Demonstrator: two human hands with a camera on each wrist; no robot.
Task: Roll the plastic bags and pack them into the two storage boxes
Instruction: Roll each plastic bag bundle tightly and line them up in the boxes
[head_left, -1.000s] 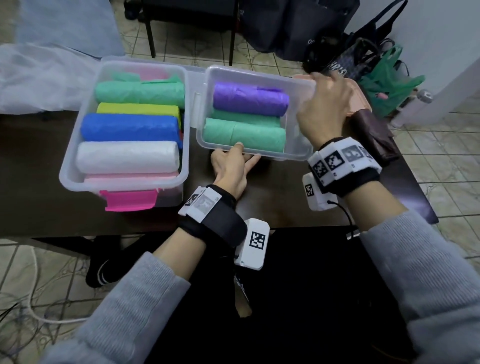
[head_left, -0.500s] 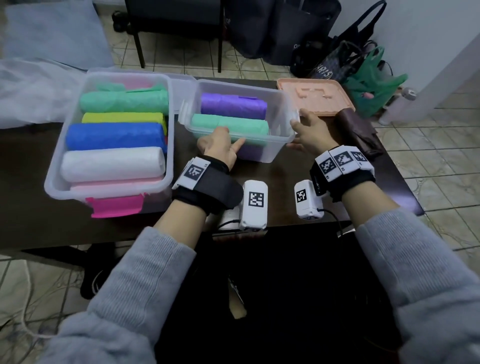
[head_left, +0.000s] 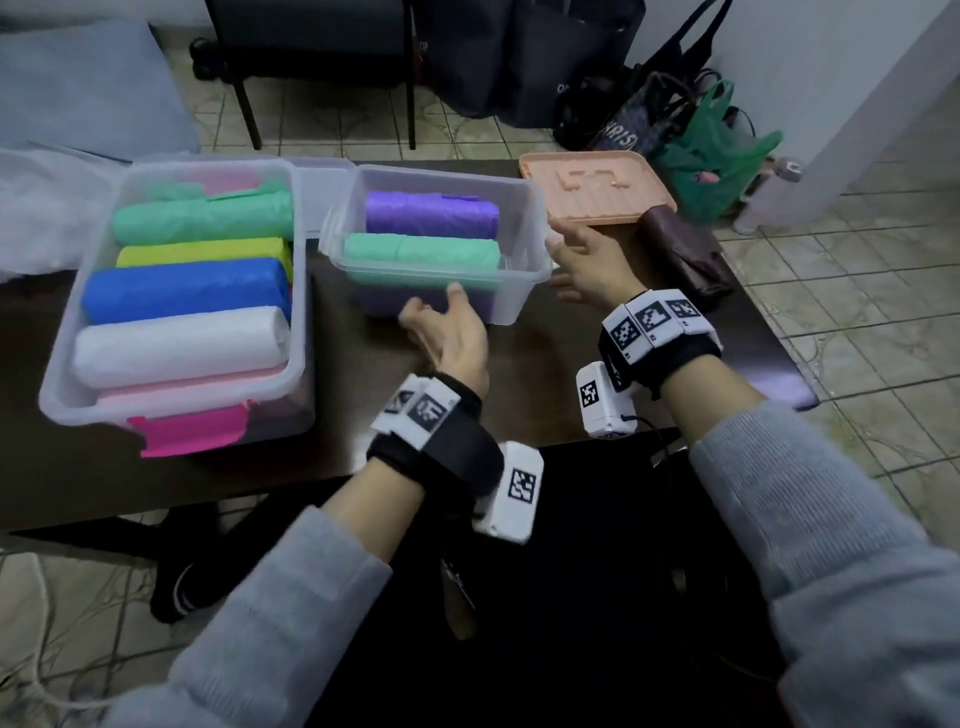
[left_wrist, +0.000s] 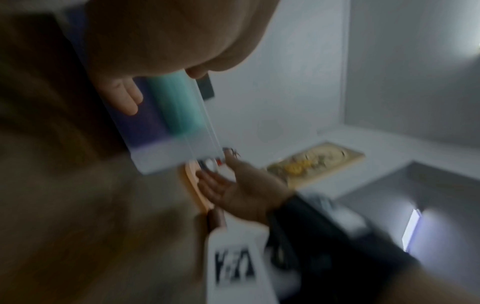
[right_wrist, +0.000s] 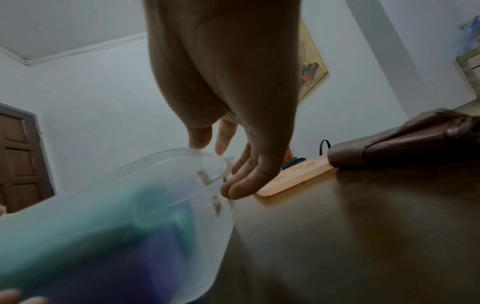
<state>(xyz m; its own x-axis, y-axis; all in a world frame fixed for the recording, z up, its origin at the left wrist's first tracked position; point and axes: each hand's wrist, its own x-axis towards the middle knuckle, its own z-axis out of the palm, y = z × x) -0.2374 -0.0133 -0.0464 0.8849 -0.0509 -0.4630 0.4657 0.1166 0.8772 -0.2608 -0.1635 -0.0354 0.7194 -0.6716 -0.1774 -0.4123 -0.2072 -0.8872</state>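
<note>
The small clear storage box (head_left: 517, 304) stands mid-table holding a purple roll (head_left: 431, 214), a green roll (head_left: 421, 250) and another purple roll beneath. My left hand (head_left: 447, 332) touches its front wall, thumb up near the rim, fingers (left_wrist: 122, 98) flat on the plastic. Straight-fingered, my right hand (head_left: 587, 260) is at the box's right end, its fingertips (right_wrist: 239, 189) at the end wall. The large clear box (head_left: 52, 395) on the left is packed with several rolls: green, yellow, blue, white, pink. A dark brown rolled bag (head_left: 685, 254) lies on the table right of my right hand.
A peach lid (head_left: 592, 192) lies behind the right hand, next to the brown roll. Loose white plastic (head_left: 41, 208) is heaped at the table's far left. Beyond the table are a chair and bags (head_left: 701, 135) on the tiled floor. The table's right edge is close to the brown roll.
My right hand came off the small box's far right rim and dropped beside its right end. My left hand rose from the table onto the front wall.
</note>
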